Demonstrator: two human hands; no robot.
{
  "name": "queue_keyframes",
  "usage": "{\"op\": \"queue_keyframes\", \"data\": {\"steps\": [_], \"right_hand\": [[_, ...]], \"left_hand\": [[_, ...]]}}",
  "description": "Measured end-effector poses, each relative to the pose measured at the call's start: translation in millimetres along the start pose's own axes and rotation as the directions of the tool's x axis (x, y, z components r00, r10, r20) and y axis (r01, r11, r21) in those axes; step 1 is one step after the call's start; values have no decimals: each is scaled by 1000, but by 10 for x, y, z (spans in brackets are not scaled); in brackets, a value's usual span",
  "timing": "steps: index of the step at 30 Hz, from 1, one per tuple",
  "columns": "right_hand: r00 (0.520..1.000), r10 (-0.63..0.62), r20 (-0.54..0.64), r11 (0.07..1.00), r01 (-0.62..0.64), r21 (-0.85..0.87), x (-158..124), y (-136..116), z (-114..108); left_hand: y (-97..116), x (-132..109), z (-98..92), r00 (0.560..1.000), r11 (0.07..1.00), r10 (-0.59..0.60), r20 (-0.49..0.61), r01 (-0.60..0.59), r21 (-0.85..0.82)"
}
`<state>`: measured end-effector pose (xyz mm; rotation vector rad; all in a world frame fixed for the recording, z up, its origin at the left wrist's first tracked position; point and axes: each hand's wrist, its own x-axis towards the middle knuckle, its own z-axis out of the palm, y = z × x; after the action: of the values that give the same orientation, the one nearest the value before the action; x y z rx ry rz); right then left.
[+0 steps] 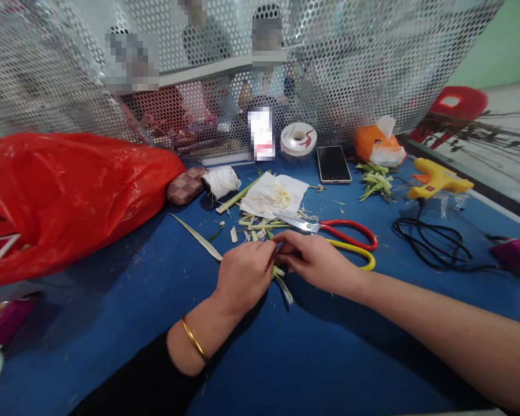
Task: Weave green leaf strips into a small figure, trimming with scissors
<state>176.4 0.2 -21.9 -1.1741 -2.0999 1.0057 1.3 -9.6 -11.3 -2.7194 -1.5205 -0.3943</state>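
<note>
My left hand (248, 267), with a gold bangle at the wrist, is closed at the middle of the blue table. Its fingertips meet those of my right hand (319, 260), which is pinched. Out from under the joined fingers poke pale green leaf strips (282, 284); the fingers hide their upper part. Just beyond my right hand lie scissors (312, 225) with one red and one yellow handle. A long pale leaf strip (201, 240) reaches the table beside my left hand. Cut leaf scraps (251, 222) are scattered beyond both hands.
White tissue (264, 193) bears yellowish bits. Behind stand a lit phone (262, 133), a ribbon spool (299, 140) and a dark phone (333, 164). A yellow glue gun (439, 178) with black cord lies right, a red plastic bag (69, 196) left. People sit beyond the perforated screen (338, 69).
</note>
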Motion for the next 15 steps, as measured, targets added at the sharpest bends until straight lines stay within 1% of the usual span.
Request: {"op": "queue_keyframes", "data": {"steps": [5,7,9,12,15], "right_hand": [[998,59,-18,994,-57,98,13,10,-8],[998,60,-13,991,-58,122,19,16,-11],[999,37,-22,994,-35,99,23,25,-13],[998,2,-67,1000,0,26,26,36,-17],[994,7,-107,1000,-10,-21,28,38,-25]], "left_hand": [[-17,-10,2,1000,1000,15,-18,-15,-12],[-22,-15,-9,1000,999,14,-20,-15,-31],[-24,-14,-22,1000,999,13,-11,-13,-46],[-26,-3,-38,1000,997,-7,20,9,-81],[-33,10,-45,999,994,-35,36,39,-103]]}}
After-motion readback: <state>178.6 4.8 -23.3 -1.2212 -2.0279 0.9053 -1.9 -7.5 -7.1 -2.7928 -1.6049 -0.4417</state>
